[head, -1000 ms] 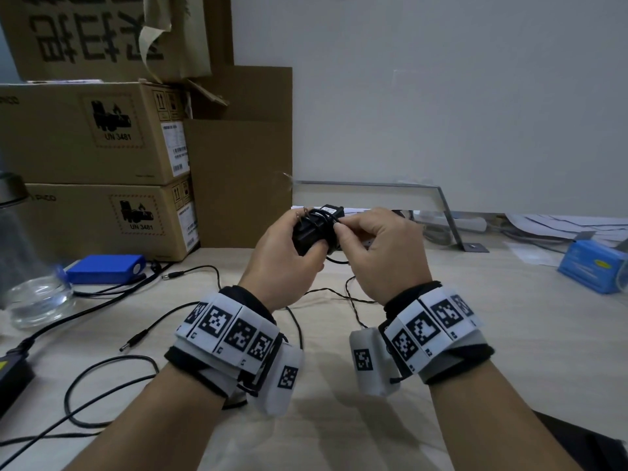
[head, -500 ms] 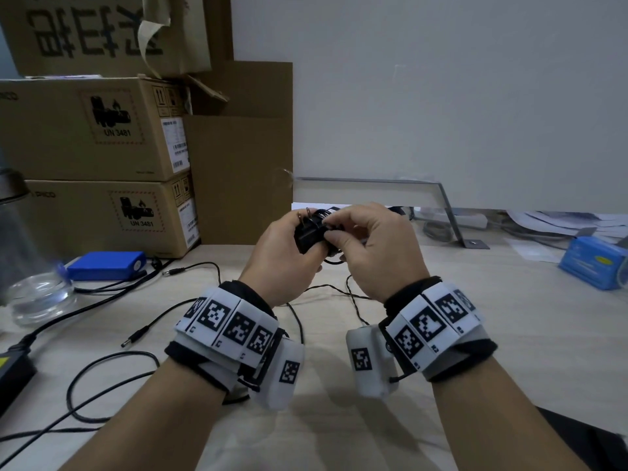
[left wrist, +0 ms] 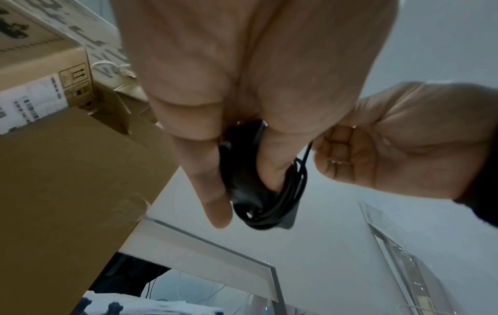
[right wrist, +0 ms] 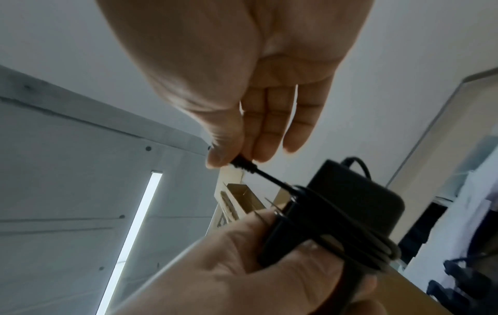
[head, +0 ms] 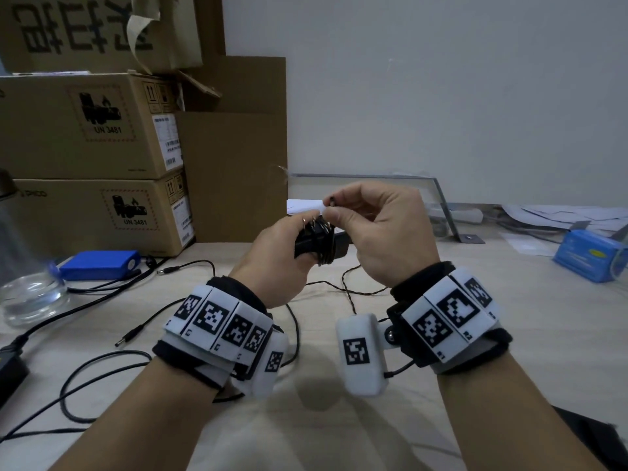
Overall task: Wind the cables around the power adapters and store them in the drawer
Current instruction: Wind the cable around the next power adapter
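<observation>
My left hand (head: 307, 237) grips a black power adapter (head: 319, 244) above the desk, its metal prongs pointing up. Its black cable (left wrist: 285, 202) lies in several turns around the body. My right hand (head: 333, 208) is just above and to the right of it, pinching the cable's barrel plug (right wrist: 241, 165) between thumb and forefinger. A short taut piece of cable runs from the plug to the adapter (right wrist: 350, 204). Another black adapter (head: 10, 372) lies at the desk's left edge with loose cables (head: 102, 368) beside it. No drawer is in view.
Stacked cardboard boxes (head: 91, 130) stand at the back left, with a blue box (head: 102, 265) and a glass jar (head: 30, 294) in front of them. Loose barrel plugs (head: 129, 338) and a thin wire (head: 350, 287) lie under my hands. A blue packet (head: 591, 258) sits far right.
My right hand has come off the adapter and risen a little, holding the cable's plug end. The slack that hung below the adapter is gone. My left hand has tilted the adapter.
</observation>
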